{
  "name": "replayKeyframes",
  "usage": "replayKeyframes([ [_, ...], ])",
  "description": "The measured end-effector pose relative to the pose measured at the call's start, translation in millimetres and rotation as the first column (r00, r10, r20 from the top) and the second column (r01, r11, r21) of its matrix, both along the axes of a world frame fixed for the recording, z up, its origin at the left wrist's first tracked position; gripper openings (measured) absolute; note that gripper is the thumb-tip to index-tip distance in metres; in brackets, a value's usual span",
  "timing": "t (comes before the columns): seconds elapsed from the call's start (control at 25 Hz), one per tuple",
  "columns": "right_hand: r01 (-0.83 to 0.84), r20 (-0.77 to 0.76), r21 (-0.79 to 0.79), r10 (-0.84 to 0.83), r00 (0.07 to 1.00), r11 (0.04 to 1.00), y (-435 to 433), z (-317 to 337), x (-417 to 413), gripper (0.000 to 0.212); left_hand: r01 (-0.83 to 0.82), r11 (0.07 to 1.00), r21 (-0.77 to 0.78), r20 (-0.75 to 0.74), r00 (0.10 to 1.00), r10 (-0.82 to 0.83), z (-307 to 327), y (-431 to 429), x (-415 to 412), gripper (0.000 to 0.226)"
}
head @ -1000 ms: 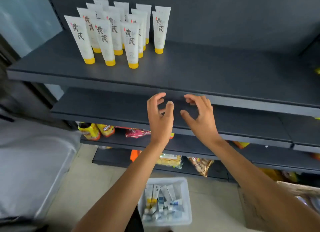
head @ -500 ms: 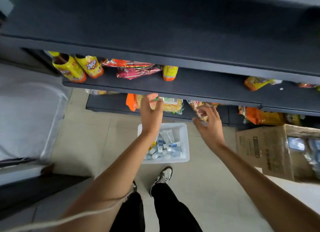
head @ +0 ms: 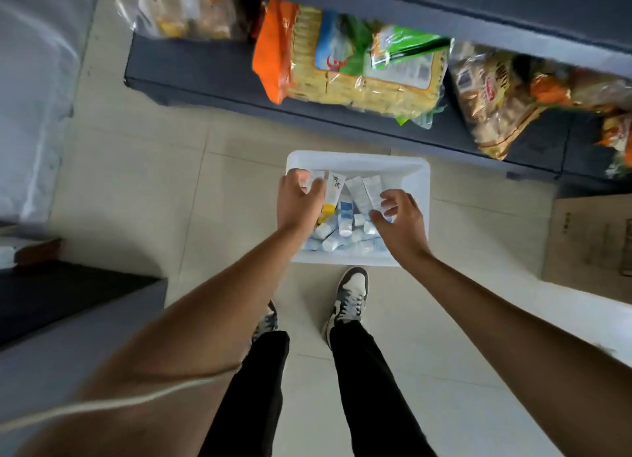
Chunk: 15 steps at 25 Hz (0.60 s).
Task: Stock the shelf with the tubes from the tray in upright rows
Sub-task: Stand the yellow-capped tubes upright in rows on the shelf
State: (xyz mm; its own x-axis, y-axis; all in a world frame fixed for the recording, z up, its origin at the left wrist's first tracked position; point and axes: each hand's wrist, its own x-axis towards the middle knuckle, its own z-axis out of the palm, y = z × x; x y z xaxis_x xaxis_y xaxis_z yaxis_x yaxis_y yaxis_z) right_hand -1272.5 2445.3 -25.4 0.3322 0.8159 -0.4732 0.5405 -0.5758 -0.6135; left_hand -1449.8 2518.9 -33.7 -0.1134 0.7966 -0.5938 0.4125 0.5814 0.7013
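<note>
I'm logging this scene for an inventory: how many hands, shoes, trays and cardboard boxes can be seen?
Bare hands: 2 (left hand, right hand)
Grey-and-white sneakers: 2 (left sneaker, right sneaker)
White plastic tray: 1
Brown cardboard box: 1
Total: 6

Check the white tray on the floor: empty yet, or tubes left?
Not empty. The tray still holds a loose pile of tubes, lying tipped and overlapping, with the left hand and right hand reaching in.
</note>
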Motion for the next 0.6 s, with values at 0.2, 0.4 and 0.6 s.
replayKeyframes([
  [0.2, -0.041, -0.041, -0.222, 0.033, 0.999, 0.974, 23.4, -152.5, -18.4, 0.040, 0.000, 0.984, -0.179, -0.055, 0.998, -0.010, -148.5, -9.2, 7.5, 0.044],
  [0.4, -0.105, -0.026, -0.347, 0.103, 0.994, 0.932, 59.5, -276.4, -29.9, 0.042, 0.046, 0.969, -0.244, -0.131, 0.988, -0.080, -266.6, 5.2, 32.6, 0.047],
  [0.6, 0.054, 0.023, -0.361, -0.049, 0.999, 0.931, 88.2, -333.8, -34.8, 0.044, 0.091, 0.955, -0.281, -0.256, 0.952, -0.166, -320.7, 9.1, 39.2, 0.051],
])
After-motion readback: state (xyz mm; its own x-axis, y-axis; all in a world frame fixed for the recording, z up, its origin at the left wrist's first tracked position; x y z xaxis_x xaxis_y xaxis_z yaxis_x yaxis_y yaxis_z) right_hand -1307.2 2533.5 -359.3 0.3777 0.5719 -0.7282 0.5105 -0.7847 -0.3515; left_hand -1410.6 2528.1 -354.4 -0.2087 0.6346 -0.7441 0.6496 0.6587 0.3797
